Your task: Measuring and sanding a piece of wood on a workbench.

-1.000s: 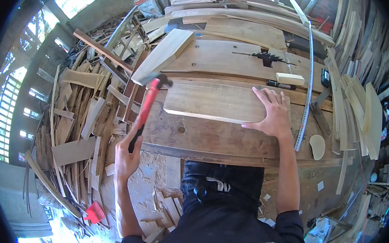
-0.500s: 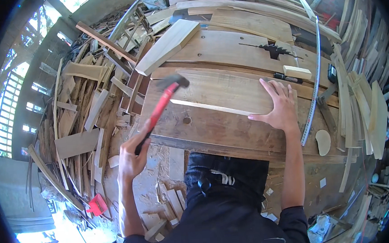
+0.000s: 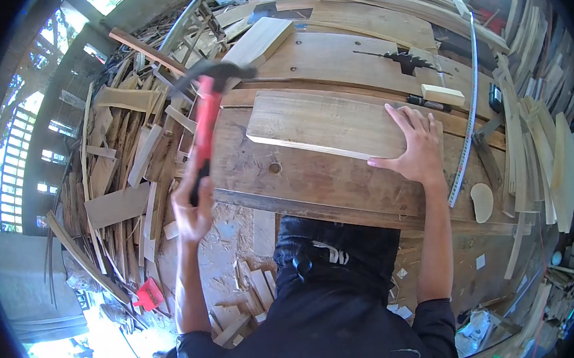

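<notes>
A claw hammer [image 3: 205,125] with a red and black handle is raised in my left hand [image 3: 192,209], its head blurred just off the left end of a pale, thick board [image 3: 316,120]. My right hand [image 3: 414,147] grips that board at its right end, fingers over the top and thumb at the near edge. The board lies on a worn wooden workbench [image 3: 275,193]. Behind it are a bevelled pale plank [image 3: 264,37], partly behind the hammer head, and a jagged dark saw blade [image 3: 398,58]. A small wood block [image 3: 442,93] and a black tool [image 3: 418,100] lie near my right fingers.
A long steel rule [image 3: 471,126] runs along the bench's right side beside a small oval wood piece [image 3: 481,202]. Stacked boards [image 3: 556,167] stand at the right. Scrap timber [image 3: 126,203] is piled at the left, with a red dustpan [image 3: 149,294] on the floor.
The hammer head dipped over the board's left end half a second ago and is now higher and further left, handle more upright. My right hand stays on the board. The view has shifted slightly.
</notes>
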`<state>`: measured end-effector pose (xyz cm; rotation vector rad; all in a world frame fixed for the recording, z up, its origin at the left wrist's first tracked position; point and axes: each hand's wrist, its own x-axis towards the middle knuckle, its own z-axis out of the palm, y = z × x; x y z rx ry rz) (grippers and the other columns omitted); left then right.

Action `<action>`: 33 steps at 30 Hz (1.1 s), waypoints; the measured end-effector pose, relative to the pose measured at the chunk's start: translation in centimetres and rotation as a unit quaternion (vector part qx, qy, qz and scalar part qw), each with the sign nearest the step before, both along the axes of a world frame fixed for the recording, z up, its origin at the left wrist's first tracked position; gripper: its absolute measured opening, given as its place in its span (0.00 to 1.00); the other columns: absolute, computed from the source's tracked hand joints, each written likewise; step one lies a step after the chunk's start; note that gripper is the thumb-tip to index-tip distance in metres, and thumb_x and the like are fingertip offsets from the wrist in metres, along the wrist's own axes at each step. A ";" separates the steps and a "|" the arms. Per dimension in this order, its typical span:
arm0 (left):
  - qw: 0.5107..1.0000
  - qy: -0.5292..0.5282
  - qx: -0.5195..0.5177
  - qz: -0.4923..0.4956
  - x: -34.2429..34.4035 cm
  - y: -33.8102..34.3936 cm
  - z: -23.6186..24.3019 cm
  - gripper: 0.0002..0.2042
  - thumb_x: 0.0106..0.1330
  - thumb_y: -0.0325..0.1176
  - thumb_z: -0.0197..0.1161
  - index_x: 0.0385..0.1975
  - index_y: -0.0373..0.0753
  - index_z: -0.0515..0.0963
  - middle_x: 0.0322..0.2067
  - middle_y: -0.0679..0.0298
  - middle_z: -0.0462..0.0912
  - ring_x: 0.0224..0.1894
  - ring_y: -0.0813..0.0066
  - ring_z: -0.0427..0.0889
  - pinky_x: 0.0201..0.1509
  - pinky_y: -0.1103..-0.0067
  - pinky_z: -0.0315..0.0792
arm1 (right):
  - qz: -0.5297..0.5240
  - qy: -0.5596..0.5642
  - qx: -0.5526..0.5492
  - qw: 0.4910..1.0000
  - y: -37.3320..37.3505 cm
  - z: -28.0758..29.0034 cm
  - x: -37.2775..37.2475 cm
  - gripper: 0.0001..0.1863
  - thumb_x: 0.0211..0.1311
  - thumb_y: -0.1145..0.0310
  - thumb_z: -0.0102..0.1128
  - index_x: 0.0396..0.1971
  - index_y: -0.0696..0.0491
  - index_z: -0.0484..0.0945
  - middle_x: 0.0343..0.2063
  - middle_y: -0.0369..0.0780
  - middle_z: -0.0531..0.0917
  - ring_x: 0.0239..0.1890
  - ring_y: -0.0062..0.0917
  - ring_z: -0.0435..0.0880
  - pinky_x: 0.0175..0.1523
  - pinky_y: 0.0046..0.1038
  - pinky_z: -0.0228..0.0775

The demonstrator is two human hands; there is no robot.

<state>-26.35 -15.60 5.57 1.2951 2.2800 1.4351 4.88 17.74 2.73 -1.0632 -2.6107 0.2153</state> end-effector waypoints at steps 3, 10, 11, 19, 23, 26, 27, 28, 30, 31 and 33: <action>0.990 0.074 -0.116 -0.039 0.5 0.5 -2.4 0.26 0.77 0.26 0.62 0.75 0.41 0.72 0.63 0.44 0.83 0.56 0.74 0.85 0.59 0.73 0.77 | 0.000 -0.001 0.001 1.000 0.1 -0.1 0.1 0.65 0.33 0.31 0.84 0.77 0.36 0.69 0.72 0.42 0.73 0.77 0.41 0.67 0.86 0.54 0.42; 0.999 0.014 0.031 0.004 -0.4 2.6 3.0 0.29 0.81 0.29 0.57 0.81 0.43 0.63 0.27 0.75 0.74 0.26 0.89 0.66 0.29 0.85 0.63 | -0.005 -0.010 -0.003 1.000 0.4 -0.2 0.3 0.67 0.32 0.24 0.80 0.78 0.37 0.68 0.72 0.44 0.73 0.78 0.40 0.66 0.86 0.56 0.40; 0.999 0.014 0.048 0.010 -0.4 2.9 3.9 0.29 0.82 0.29 0.56 0.81 0.43 0.62 0.28 0.76 0.75 0.26 0.90 0.65 0.28 0.86 0.62 | -0.007 -0.010 -0.003 1.000 0.5 -0.4 0.4 0.67 0.32 0.24 0.80 0.78 0.37 0.68 0.72 0.44 0.73 0.78 0.40 0.66 0.86 0.56 0.40; 0.984 0.129 -0.116 -0.034 -1.5 1.6 0.9 0.27 0.81 0.31 0.59 0.78 0.44 0.68 0.50 0.60 0.86 0.38 0.81 0.76 0.46 0.79 0.75 | 0.003 0.010 -0.020 1.000 0.4 -0.3 0.0 0.66 0.32 0.28 0.82 0.77 0.38 0.69 0.71 0.41 0.73 0.76 0.40 0.69 0.86 0.55 0.41; 0.977 0.189 -0.083 -0.058 -1.3 2.7 3.2 0.26 0.77 0.25 0.60 0.75 0.40 0.71 0.55 0.43 0.88 0.55 0.77 0.85 0.58 0.74 0.78 | 0.007 0.013 -0.023 1.000 0.5 -0.1 0.3 0.66 0.32 0.27 0.82 0.77 0.38 0.69 0.71 0.41 0.74 0.76 0.39 0.68 0.86 0.55 0.41; 0.997 0.037 -0.069 0.014 -1.6 3.4 5.4 0.27 0.79 0.26 0.58 0.77 0.41 0.68 0.53 0.53 0.89 0.43 0.78 0.82 0.52 0.77 0.78 | -0.001 0.005 -0.007 1.000 0.5 -0.5 0.7 0.66 0.32 0.27 0.83 0.77 0.38 0.69 0.71 0.41 0.73 0.77 0.39 0.67 0.86 0.55 0.41; 0.995 0.097 -0.033 0.014 -1.1 3.9 6.6 0.27 0.80 0.26 0.57 0.78 0.42 0.67 0.47 0.62 0.88 0.40 0.80 0.79 0.49 0.78 0.77 | -0.002 0.000 -0.013 1.000 0.4 -0.4 0.7 0.67 0.32 0.25 0.81 0.78 0.37 0.68 0.72 0.42 0.73 0.78 0.40 0.65 0.87 0.55 0.39; 0.995 0.096 -0.031 0.017 -1.2 4.2 6.5 0.27 0.80 0.26 0.57 0.78 0.42 0.67 0.47 0.62 0.88 0.40 0.80 0.79 0.49 0.78 0.77 | -0.004 -0.005 -0.019 1.000 0.4 -0.4 0.6 0.68 0.32 0.22 0.79 0.78 0.37 0.67 0.72 0.43 0.73 0.79 0.40 0.64 0.87 0.55 0.38; 0.987 0.158 0.011 0.009 -1.5 4.4 5.7 0.27 0.81 0.26 0.55 0.78 0.36 0.66 0.60 0.56 0.85 0.52 0.77 0.81 0.62 0.77 0.74 | -0.004 -0.007 -0.014 1.000 0.3 -0.2 0.3 0.68 0.31 0.22 0.79 0.78 0.37 0.67 0.72 0.43 0.73 0.79 0.40 0.64 0.87 0.55 0.38; 0.991 0.130 0.003 -0.017 -1.3 4.2 5.2 0.27 0.80 0.26 0.56 0.78 0.34 0.66 0.64 0.54 0.83 0.60 0.75 0.80 0.67 0.75 0.71 | -0.005 -0.006 -0.011 1.000 0.2 0.0 0.3 0.68 0.31 0.22 0.79 0.78 0.37 0.68 0.72 0.43 0.73 0.79 0.40 0.64 0.87 0.55 0.38; 0.990 0.124 -0.022 -0.069 -1.3 4.2 2.4 0.26 0.78 0.26 0.60 0.76 0.32 0.68 0.68 0.50 0.80 0.65 0.72 0.80 0.71 0.74 0.69 | -0.003 -0.002 -0.014 1.000 0.2 0.1 0.3 0.68 0.31 0.23 0.79 0.78 0.37 0.68 0.72 0.43 0.73 0.79 0.40 0.64 0.87 0.55 0.37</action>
